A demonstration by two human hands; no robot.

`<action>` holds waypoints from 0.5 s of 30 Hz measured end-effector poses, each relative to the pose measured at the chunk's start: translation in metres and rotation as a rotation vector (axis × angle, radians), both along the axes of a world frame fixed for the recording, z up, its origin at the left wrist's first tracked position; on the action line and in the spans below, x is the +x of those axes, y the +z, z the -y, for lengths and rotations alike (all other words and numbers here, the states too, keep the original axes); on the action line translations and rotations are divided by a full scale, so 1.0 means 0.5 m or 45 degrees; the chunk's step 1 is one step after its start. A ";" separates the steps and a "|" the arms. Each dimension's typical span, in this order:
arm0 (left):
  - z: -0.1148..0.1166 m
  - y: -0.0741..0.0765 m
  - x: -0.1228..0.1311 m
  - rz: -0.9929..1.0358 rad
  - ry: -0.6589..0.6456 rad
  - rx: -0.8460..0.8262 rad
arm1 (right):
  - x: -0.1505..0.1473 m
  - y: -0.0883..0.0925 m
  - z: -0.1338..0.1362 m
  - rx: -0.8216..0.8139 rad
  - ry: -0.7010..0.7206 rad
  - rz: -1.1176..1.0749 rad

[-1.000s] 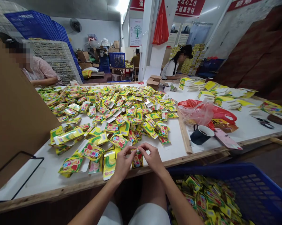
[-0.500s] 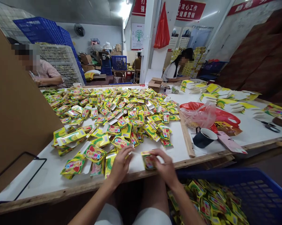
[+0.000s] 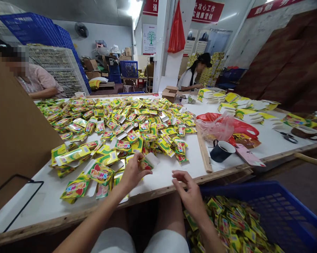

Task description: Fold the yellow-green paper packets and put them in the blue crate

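My left hand (image 3: 133, 172) is at the near side of the pile, with its fingers and thumb on a small yellow-green candy box (image 3: 146, 162). A pale flap stands out from that box's right end. To the right, over the table's front edge, my right hand (image 3: 187, 186) has bent fingers held apart from the thumb and nothing between them. Many similar small boxes (image 3: 124, 144) lie heaped across the white table (image 3: 165, 168), several with open end flaps. Below my right forearm, a blue plastic basket (image 3: 292, 211) holds many more of these boxes.
A wooden strip (image 3: 203, 149) separates the pile from a dark mug (image 3: 222, 151), a pink phone (image 3: 250, 155), red plastic bags (image 3: 242, 128) and scissors (image 3: 289, 137). A large cardboard box (image 3: 21, 116) blocks the left side. Co-workers sit across the table.
The box that was in my right hand is gone from it, and the hand has opened. My left hand now has a box with a raised flap. The view has shifted slightly right.
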State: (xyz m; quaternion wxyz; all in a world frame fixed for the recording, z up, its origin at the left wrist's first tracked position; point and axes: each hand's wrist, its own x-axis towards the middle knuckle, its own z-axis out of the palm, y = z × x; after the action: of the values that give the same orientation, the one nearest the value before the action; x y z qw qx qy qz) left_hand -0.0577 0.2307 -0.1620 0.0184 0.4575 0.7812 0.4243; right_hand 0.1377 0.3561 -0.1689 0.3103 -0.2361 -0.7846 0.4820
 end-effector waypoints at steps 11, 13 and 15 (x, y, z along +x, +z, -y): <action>-0.009 -0.077 0.087 0.746 -0.209 0.296 | -0.099 -0.080 -0.015 -0.153 0.316 -0.139; -0.005 -0.074 0.079 0.735 -0.196 0.224 | -0.103 -0.071 -0.020 -0.123 0.373 -0.099; -0.003 -0.066 0.075 0.637 -0.167 0.173 | -0.113 -0.056 -0.019 -0.046 0.376 -0.084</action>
State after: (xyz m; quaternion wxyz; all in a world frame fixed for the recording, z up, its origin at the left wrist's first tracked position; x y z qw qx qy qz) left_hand -0.0204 0.2321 -0.1950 0.2076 0.3881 0.6909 0.5735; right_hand 0.0814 0.3656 -0.1970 0.2574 -0.1076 -0.7913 0.5441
